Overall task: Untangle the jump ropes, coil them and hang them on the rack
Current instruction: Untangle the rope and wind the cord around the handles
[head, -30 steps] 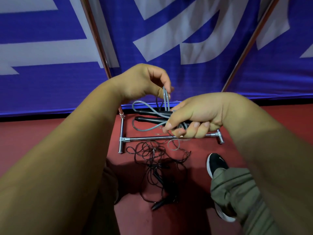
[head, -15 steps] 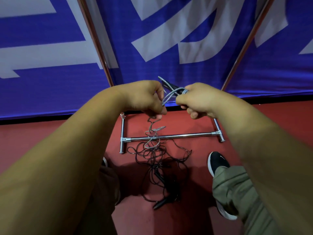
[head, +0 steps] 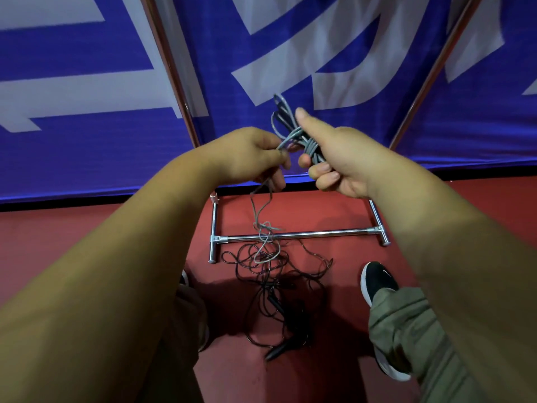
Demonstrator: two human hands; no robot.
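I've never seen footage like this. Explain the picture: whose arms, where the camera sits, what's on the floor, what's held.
No machine here: a person works with bare hands, and the single camera is worn on their head, looking forward and down, so both arms reach in from below. The right hand grips a coiled bundle of grey jump rope; the left hand pinches a strand whose loose end hangs to the red floor. There it overlaps a tangled black jump rope near the person's feet. Behind that tangle stands the chrome rack base, before a blue and white banner.
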